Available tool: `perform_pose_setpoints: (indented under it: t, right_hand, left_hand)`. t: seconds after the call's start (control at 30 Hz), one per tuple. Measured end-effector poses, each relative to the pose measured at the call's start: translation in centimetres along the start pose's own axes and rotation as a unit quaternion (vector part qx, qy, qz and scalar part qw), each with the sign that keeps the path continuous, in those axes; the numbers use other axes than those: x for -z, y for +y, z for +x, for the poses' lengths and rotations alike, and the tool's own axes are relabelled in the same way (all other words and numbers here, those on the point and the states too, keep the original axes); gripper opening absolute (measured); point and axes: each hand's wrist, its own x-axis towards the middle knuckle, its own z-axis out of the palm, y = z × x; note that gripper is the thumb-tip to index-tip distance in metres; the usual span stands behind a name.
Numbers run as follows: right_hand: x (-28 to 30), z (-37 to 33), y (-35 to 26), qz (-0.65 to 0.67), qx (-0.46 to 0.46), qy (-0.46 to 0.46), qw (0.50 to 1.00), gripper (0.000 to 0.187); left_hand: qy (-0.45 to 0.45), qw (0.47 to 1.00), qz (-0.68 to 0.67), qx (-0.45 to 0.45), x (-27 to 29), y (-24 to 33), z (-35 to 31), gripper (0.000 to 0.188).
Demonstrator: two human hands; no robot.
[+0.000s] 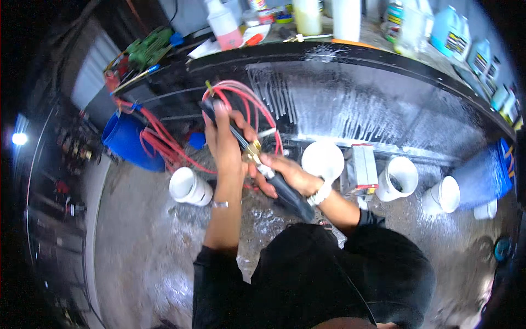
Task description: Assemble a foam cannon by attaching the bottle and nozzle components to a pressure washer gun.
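Observation:
In front of me, both hands are on a long black tool (pixel 291 196) that looks like a spray gun, with a brass and silver fitting (pixel 253 152) at its middle. My left hand (pixel 224 137) wraps the upper black section, thumb along its top. Lower down, my right hand (pixel 289 172) closes around the part by the silver piece, and the thick black end slants down to the right beneath it. Motion blurs the fingers and the tool somewhat. Behind my left hand hangs a coiled red hose (pixel 252 98); whether it joins the tool, I cannot tell.
A black bench (pixel 213 68) carrying bottles and jugs (pixel 449 32) curves across the far side, its front streaked with white foam. White buckets (pixel 190 187) and a cardboard box (pixel 359 170) stand below it. Blue barrels (pixel 129 143) flank both sides. The concrete floor (pixel 137 241) looks wet.

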Motion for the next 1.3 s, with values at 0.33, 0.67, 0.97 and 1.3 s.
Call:
perform_pose_setpoints:
  t: [0.33,0.67,0.97,1.3]
  right_hand:
    - [-3.5,-7.6,2.0,0.126,0.134,0.044,0.982,0.047]
    - [-0.6,-5.7,4.7,-0.308,0.001,0.212,0.928,0.035]
    - [-2.0,-1.1,6.2,-0.16,0.042,0.027,0.986,0.033]
    - [-1.6,-0.8,6.8,0.106,0.046,0.05,0.992,0.038]
  left_hand:
    - [-0.371,0.914,0.147,-0.065,3.3,-4.7,-4.8,0.038]
    - [-0.413,0.776,0.399,0.261,5.6,2.9,-4.3,0.066]
    - [-0.236,0.91,0.31,0.143,15.2,2.5,-5.0,0.036]
    - [-0.239,0.959,0.068,0.138,10.5,-2.4,-3.8,0.027]
